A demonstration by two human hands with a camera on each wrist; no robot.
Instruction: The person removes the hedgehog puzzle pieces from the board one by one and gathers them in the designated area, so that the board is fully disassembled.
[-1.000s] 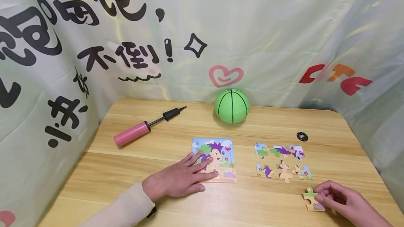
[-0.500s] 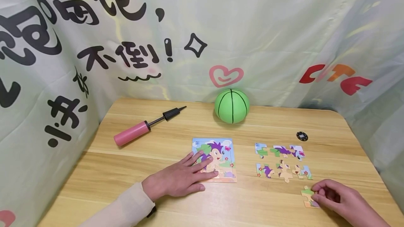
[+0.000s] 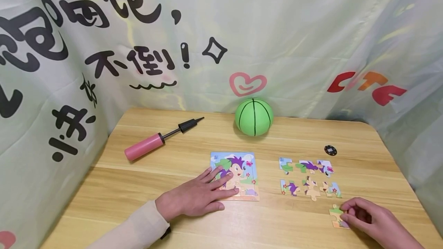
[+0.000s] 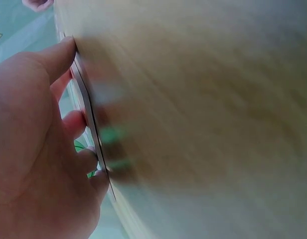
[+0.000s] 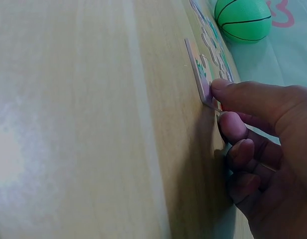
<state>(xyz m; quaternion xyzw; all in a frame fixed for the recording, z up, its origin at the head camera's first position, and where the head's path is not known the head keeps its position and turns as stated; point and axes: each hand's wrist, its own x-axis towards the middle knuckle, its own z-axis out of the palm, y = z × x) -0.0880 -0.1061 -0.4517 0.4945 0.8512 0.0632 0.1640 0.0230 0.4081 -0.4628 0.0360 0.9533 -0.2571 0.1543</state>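
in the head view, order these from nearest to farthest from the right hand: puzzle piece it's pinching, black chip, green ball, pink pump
From the right hand, nearest first:
1. puzzle piece: pinched at its left side
2. black chip: behind and slightly left
3. green ball: farther back, near the middle
4. pink pump: far over on the left

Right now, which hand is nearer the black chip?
Right. The right hand, pinching a puzzle piece, is on the near side of the black chip and slightly right; the left hand, on the square picture board, is farther, to its left.
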